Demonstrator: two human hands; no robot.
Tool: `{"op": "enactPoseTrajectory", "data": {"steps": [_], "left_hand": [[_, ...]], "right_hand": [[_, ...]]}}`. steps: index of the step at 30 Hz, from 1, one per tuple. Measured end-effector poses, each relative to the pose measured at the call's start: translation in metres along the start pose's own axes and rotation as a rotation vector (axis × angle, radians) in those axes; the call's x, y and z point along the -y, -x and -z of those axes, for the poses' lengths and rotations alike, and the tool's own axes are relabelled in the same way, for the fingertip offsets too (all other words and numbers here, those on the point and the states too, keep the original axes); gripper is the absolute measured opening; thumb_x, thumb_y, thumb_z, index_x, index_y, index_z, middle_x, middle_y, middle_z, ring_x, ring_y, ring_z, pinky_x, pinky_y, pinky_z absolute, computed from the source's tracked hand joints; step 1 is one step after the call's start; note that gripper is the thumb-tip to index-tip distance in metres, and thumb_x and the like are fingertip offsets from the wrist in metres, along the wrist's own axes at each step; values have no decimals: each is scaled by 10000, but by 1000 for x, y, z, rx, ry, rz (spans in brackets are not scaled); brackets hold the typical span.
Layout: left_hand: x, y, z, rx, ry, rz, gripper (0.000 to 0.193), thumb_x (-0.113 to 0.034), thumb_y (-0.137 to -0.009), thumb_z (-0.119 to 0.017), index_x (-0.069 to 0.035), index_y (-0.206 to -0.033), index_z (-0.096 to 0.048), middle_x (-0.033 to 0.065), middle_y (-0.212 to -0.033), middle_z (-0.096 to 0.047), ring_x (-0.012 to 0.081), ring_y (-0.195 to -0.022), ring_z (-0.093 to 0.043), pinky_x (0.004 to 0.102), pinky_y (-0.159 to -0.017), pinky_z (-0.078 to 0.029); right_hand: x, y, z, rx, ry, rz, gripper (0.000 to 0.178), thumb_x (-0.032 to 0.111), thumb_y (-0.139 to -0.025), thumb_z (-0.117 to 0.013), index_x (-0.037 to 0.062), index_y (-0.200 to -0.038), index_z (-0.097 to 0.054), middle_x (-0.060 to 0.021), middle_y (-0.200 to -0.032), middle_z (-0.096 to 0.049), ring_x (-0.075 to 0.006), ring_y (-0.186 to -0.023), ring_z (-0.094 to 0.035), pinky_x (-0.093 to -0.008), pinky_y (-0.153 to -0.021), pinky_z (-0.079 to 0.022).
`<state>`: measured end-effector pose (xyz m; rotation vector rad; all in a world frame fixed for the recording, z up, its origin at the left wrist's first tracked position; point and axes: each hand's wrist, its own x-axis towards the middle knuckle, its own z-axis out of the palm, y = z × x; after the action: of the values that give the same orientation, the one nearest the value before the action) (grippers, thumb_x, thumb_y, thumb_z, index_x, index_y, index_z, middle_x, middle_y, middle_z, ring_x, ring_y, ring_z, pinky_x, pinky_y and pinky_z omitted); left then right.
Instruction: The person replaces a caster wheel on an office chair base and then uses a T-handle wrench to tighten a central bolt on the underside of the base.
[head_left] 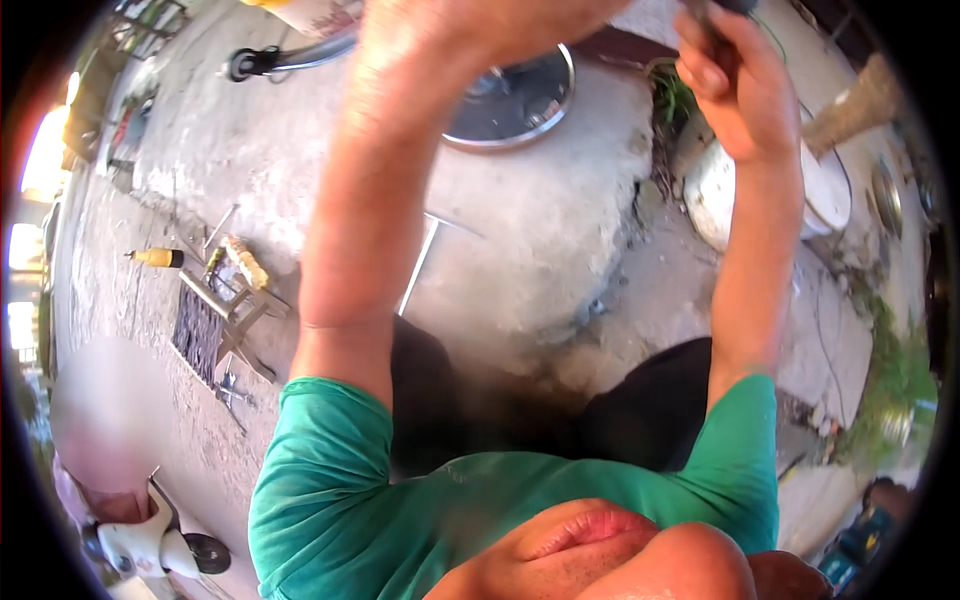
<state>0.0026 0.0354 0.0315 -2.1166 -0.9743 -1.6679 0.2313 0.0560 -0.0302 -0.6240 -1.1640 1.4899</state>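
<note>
Both my arms reach up toward the top edge of the view. My left hand is cut off by that edge, so its fingers and anything in them are hidden. My right hand has its fingers curled around a small dark object that I cannot make out. Below my left hand, partly covered by the forearm, is a round dark disc with a shiny metal rim. A curved grey metal tube with a black end sticks out to the left of that forearm.
A T-shaped metal rod lies on the cracked concrete. At left stand a folding stool and a yellow-and-black tool. White buckets and a wooden post are at right. A white scooter is lower left.
</note>
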Motion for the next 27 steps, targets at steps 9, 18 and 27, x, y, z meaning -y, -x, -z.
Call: {"op": "enactPoseTrajectory", "data": {"steps": [9,18,27], "left_hand": [[-18,-15,44,325,702,226,574,-381,-942,-692,92,-1253,-597,232,-1172,-664,270,-1087,-644,357,-969,-494],[-22,-11,37,191,423,283,178,-75,-857,-650,56,-962,-709,143,-1012,-725,188,-894,-697,295,-819,-550],[-25,-2,57,246,339,70,188,-116,-876,-693,33,-986,-725,140,-1027,-733,202,-885,-725,309,-786,-571]], "right_hand": [[-12,-17,-12,233,-191,-79,307,82,-933,-602,-2,-1228,-615,-108,-1025,-649,-120,-725,-553,-224,-596,-424],[-22,-11,-21,359,-249,-175,314,82,-937,-576,-5,-1236,-617,-109,-1056,-653,-110,-733,-547,-212,-591,-402],[-30,-8,-30,373,-172,-153,306,92,-940,-583,-3,-1227,-625,-103,-1053,-661,-98,-728,-554,-200,-595,-409]]}}
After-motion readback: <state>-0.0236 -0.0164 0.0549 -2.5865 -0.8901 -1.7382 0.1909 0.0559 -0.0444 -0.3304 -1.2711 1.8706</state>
